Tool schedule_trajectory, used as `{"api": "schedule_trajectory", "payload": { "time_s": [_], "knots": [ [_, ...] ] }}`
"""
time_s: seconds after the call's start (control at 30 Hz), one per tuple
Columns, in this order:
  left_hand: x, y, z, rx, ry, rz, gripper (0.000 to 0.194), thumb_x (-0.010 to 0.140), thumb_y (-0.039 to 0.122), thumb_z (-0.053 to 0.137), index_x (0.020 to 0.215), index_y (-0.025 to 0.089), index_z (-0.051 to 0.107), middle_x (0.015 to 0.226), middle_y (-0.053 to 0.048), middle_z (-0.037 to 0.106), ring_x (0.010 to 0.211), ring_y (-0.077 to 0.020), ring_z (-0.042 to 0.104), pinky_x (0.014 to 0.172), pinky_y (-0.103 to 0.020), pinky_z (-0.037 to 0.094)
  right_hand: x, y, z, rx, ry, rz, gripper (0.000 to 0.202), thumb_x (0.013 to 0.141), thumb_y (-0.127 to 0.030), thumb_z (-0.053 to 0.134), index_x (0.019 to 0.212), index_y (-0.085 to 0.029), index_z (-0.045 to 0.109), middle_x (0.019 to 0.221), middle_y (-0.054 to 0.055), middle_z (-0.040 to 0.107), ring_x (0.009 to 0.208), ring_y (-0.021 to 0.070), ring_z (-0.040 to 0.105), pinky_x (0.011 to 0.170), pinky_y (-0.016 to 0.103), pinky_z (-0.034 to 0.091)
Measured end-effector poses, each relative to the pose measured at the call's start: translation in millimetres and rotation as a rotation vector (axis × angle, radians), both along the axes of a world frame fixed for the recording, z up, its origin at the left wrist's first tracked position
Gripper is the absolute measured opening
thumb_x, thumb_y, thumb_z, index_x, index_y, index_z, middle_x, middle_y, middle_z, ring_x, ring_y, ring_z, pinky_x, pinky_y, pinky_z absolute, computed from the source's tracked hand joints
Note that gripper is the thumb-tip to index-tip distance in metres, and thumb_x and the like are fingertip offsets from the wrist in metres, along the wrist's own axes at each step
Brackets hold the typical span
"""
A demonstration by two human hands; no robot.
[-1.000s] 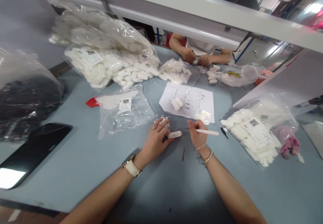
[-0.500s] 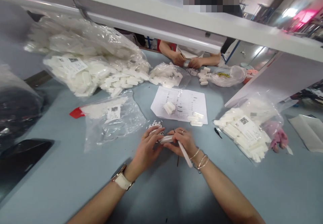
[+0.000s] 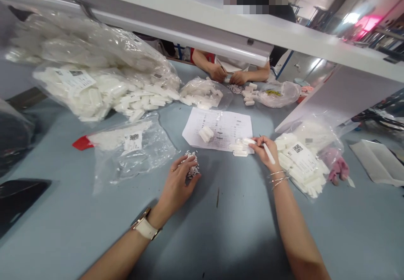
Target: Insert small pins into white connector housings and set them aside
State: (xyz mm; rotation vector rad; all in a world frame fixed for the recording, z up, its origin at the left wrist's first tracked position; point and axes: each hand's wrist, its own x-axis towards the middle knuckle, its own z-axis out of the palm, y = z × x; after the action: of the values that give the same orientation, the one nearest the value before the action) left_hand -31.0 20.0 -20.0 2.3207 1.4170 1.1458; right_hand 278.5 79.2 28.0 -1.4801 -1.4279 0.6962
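Left grip (image 3: 174, 183): I have fingers loosely parted over small white granular bits (image 3: 193, 170) | Right grip (image 3: 267, 147): I clasp white pen-shaped tool (image 3: 269, 154), fingertips at white oblong plastic pieces (image 3: 240, 153)

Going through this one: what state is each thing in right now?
Left hand: loosely open, over the small bits
Right hand: closed around the white tool
White tool: held, slanting
Small bits: loose, heaped
Printed sheet: unfolded, flat, partly covered
White pieces beside right hand: clustered at the sheet's edge
Right bag: lying, filled
Nearer left bag: mostly flattened
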Motion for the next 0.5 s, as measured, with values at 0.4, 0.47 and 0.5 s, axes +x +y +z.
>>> {"api": "schedule_trajectory", "payload": {
  "time_s": [0.4,0.47,0.5],
  "knots": [
    [-1,2,-6.0,0.015,0.015,-0.002,0.019,0.085,0.027,0.053,0.103,0.022,0.055,0.115,-0.010,0.062,0.117,-0.0293,0.049,0.093,-0.051,0.046,5,-2,6.1,-0.052,-0.127,-0.019,0.031,0.067,-0.037,0.069,0.061,-0.020,0.043,0.088,0.009,0.070,0.093,0.0247,0.064,0.077,0.036,0.046],
    [-1,1,-5.8,0.003,0.028,-0.022,0.020,0.085,0.028,0.053,0.104,0.021,0.055,0.118,-0.011,0.061,0.119,-0.0301,0.048,0.094,-0.052,0.046,-2,-4,12.7,0.026,-0.068,-0.052,0.030,0.070,-0.040,0.066,0.065,-0.021,0.043,0.093,0.010,0.069,0.095,0.0240,0.063,0.077,0.035,0.047],
    [-1,1,-5.0,-0.001,0.037,-0.032,0.021,0.085,0.028,0.053,0.104,0.021,0.055,0.120,-0.011,0.060,0.120,-0.0305,0.047,0.095,-0.052,0.045,-5,-5,15.4,0.062,-0.030,-0.050,0.030,0.070,-0.041,0.066,0.068,-0.021,0.044,0.096,0.011,0.068,0.098,0.0239,0.062,0.077,0.035,0.048]
  ]
}}
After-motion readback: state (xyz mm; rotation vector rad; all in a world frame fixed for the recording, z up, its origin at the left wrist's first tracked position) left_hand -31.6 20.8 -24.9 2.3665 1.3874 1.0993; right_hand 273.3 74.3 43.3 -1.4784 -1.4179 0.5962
